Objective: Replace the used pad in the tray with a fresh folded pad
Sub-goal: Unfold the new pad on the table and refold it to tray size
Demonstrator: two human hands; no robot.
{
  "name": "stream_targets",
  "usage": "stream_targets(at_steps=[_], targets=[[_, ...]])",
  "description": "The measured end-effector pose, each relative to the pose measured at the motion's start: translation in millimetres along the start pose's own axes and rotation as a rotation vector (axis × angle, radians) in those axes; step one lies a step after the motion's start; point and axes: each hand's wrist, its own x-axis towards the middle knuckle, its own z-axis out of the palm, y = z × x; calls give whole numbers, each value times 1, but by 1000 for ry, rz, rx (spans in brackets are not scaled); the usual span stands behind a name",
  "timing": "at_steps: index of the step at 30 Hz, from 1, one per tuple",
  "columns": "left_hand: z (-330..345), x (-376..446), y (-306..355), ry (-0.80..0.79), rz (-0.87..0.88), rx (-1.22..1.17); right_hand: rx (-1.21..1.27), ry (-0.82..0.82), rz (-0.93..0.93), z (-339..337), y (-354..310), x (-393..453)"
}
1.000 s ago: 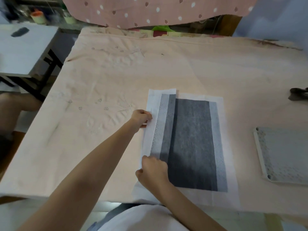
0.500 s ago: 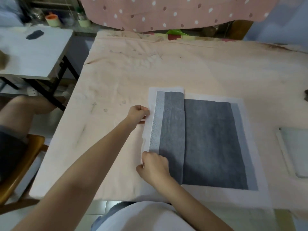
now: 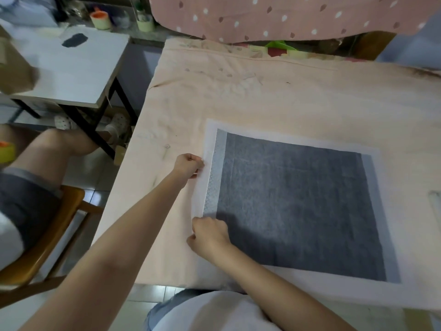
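A pad (image 3: 293,201) with a dark grey middle and a white border lies spread flat on the peach-covered table (image 3: 238,96). My left hand (image 3: 188,166) pinches the pad's white left border near its far part. My right hand (image 3: 210,235) pinches the same border nearer to me, by the front left corner. A sliver of the tray (image 3: 435,201) shows at the right edge of the view; its inside is out of sight.
A small white side table (image 3: 71,68) on black legs stands at the left, with cups (image 3: 101,20) behind it. Another person's leg (image 3: 47,151) rests on a wooden chair (image 3: 59,230) to the left. Spotted pink fabric (image 3: 274,15) hangs beyond the table.
The folded left flap of the pad has been drawn out to the left, so the pad now lies fully open. Both hands kept hold of the left border. The view swung left.
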Motion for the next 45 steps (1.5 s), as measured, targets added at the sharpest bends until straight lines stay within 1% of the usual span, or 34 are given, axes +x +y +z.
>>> stream_targets(at_steps=[4, 6, 10, 11, 14, 16, 18, 20, 24, 26, 30, 33, 36, 40, 45], targets=[[-10, 10, -14, 14, -19, 25, -23, -67, 3, 14, 0, 6], [-11, 14, -23, 37, -17, 87, -25, -104, 8, 20, 4, 7], [-10, 20, -36, 63, -9, 132, 59, -155, 21, 30, 13, 8], [-10, 20, -38, 92, 7, 145, 79, -168, 18, 33, 15, 8], [-9, 8, -41, 249, 128, 263, 131, -196, 1, 40, 22, 5], [-4, -6, -44, 291, 212, 331, 187, -188, -15, 44, 29, 1], [7, -20, -51, 268, 314, 414, 249, -146, -32, 45, 37, -6], [21, -34, -61, 213, 428, 494, 314, -86, -42, 44, 48, -16], [52, -66, -85, 45, 672, 643, 324, 76, -5, 45, 77, -31], [70, -82, -97, -13, 788, 726, 302, 176, 31, 45, 94, -39], [109, -113, -125, -72, 959, 864, 125, 345, 166, 48, 142, -63], [134, -133, -146, -129, 968, 919, 59, 461, 252, 49, 182, -86], [156, -152, -168, -172, 970, 963, 41, 479, 264, 49, 216, -109], [181, -178, -191, -200, 990, 1051, -21, 426, 192, 69, 253, -139], [183, -194, -212, -87, 799, 1119, -27, 341, 176, 83, 295, -170]])
